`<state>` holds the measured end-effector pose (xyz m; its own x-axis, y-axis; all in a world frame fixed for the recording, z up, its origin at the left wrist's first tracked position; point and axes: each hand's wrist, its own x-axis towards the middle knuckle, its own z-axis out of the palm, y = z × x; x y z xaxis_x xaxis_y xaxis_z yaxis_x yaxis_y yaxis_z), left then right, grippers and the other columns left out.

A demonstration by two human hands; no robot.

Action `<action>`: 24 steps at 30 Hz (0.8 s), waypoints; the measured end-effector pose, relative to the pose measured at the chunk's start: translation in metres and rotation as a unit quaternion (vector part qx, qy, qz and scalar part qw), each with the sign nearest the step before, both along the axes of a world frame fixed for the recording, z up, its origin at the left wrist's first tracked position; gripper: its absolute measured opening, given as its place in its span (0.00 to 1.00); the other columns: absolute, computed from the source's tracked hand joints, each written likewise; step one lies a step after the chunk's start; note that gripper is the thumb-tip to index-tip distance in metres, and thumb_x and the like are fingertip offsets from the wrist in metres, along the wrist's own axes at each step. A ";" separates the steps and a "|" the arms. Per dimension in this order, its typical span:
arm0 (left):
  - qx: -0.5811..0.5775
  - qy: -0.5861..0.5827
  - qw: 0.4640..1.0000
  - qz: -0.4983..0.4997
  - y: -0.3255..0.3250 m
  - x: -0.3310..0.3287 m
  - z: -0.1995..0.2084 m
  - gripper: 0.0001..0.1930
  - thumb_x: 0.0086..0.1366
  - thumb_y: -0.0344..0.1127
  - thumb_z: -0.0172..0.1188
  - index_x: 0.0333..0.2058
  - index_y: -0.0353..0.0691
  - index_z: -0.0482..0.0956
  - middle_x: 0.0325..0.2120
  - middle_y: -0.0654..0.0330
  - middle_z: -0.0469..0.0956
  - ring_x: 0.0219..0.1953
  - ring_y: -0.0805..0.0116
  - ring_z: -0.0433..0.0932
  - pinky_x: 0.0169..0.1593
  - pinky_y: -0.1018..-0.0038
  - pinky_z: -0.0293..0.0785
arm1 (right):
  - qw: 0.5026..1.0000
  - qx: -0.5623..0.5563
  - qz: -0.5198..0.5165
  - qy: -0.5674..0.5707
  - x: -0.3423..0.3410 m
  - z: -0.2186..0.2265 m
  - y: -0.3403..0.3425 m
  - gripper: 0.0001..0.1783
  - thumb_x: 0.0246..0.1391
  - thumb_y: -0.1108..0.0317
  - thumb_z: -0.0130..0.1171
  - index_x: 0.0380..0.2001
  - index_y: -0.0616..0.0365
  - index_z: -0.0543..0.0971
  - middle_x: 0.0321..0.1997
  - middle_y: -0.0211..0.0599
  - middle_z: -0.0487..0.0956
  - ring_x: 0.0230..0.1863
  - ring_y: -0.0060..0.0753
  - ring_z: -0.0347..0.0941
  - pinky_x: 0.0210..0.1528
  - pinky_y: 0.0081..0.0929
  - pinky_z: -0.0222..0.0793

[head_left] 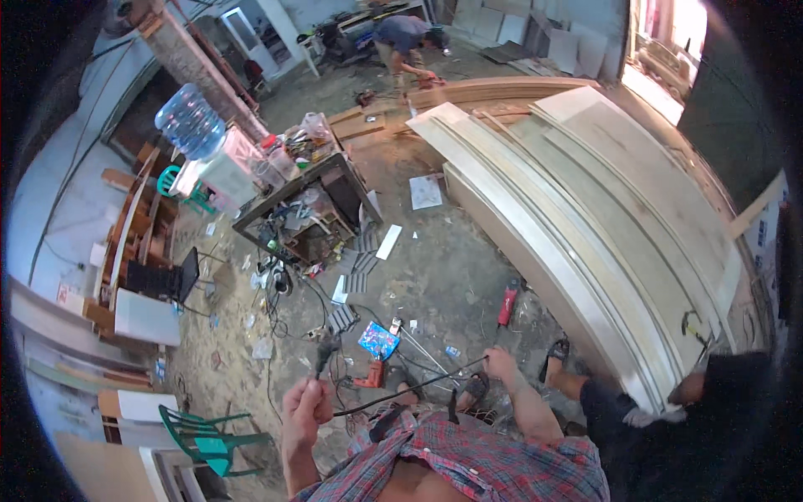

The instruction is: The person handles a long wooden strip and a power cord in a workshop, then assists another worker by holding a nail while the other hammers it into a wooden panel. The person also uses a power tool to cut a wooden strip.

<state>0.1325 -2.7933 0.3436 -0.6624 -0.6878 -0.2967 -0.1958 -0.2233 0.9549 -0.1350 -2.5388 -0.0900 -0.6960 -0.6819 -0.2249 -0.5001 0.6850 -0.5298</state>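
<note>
A black cable (401,396) is stretched between my two hands, above my feet. My left hand (308,405) is closed at its left end, fingers pinched together. A dark grey piece (326,355) rises just above those fingertips; its kind cannot be made out. My right hand (501,366) grips the cable's other end. Below, on the concrete floor, lie an orange drill (370,375) and a blue patterned packet (379,340). A red and black power tool (507,306) lies on the floor beyond my right hand.
Long stacked boards (577,217) fill the right side; a person in dark clothes (694,435) stands against them. Another person (405,50) bends at the back. A cluttered workbench (288,197) with a water bottle (191,121) stands left, and a green chair (213,443) nearer.
</note>
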 end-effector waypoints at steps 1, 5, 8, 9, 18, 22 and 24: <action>-0.011 0.021 1.000 0.016 0.001 0.007 0.004 0.16 0.72 0.45 0.50 0.30 0.39 0.72 0.15 0.69 0.62 0.15 0.81 0.56 0.18 0.79 0.51 | 1.000 0.023 -0.008 -0.003 -0.009 -0.004 -0.006 0.10 0.49 0.63 0.56 0.34 0.50 0.82 0.39 0.46 0.80 0.43 0.53 0.76 0.46 0.46 0.74; -0.034 0.103 0.989 0.097 -0.002 0.029 0.012 0.17 0.71 0.47 0.51 0.29 0.39 0.72 0.13 0.69 0.61 0.13 0.80 0.55 0.17 0.78 0.51 | 0.997 0.072 -0.001 0.010 -0.054 0.007 -0.027 0.12 0.53 0.62 0.54 0.38 0.50 0.80 0.39 0.49 0.80 0.42 0.53 0.77 0.45 0.49 0.73; -0.036 0.150 0.976 0.154 -0.013 0.045 0.014 0.16 0.72 0.46 0.50 0.32 0.40 0.72 0.11 0.70 0.58 0.11 0.80 0.54 0.17 0.77 0.51 | 0.997 0.075 -0.005 -0.023 -0.088 0.020 -0.054 0.12 0.55 0.60 0.52 0.40 0.49 0.79 0.40 0.53 0.80 0.44 0.56 0.77 0.46 0.51 0.72; -0.031 0.170 0.971 0.167 -0.018 0.051 0.014 0.16 0.72 0.46 0.50 0.32 0.40 0.72 0.11 0.71 0.57 0.11 0.80 0.54 0.17 0.77 0.51 | 0.998 0.053 -0.027 -0.017 -0.096 0.027 -0.063 0.12 0.57 0.60 0.51 0.40 0.50 0.79 0.40 0.55 0.80 0.43 0.58 0.76 0.46 0.52 0.72; 0.054 0.092 0.971 0.215 -0.095 0.091 -0.091 0.13 0.70 0.44 0.54 0.31 0.42 0.72 0.13 0.72 0.56 0.11 0.81 0.56 0.16 0.78 0.55 | 0.975 -0.096 -0.162 0.118 -0.162 0.087 -0.118 0.17 0.63 0.60 0.46 0.37 0.63 0.77 0.38 0.60 0.79 0.43 0.65 0.75 0.44 0.52 0.69; 0.069 0.030 0.968 0.241 -0.121 0.101 -0.140 0.12 0.68 0.43 0.56 0.30 0.41 0.72 0.13 0.72 0.60 0.12 0.81 0.59 0.16 0.78 0.57 | 0.958 -0.145 -0.208 0.137 -0.174 0.116 -0.140 0.15 0.64 0.63 0.46 0.32 0.64 0.75 0.33 0.54 0.79 0.37 0.52 0.76 0.40 0.41 0.71; 0.046 -0.020 0.967 0.249 -0.126 0.098 -0.152 0.12 0.67 0.42 0.56 0.30 0.41 0.74 0.14 0.72 0.64 0.12 0.81 0.60 0.16 0.79 0.57 | 0.944 -0.218 -0.201 0.142 -0.175 0.131 -0.150 0.14 0.65 0.64 0.45 0.30 0.63 0.74 0.29 0.46 0.78 0.32 0.41 0.75 0.37 0.34 0.71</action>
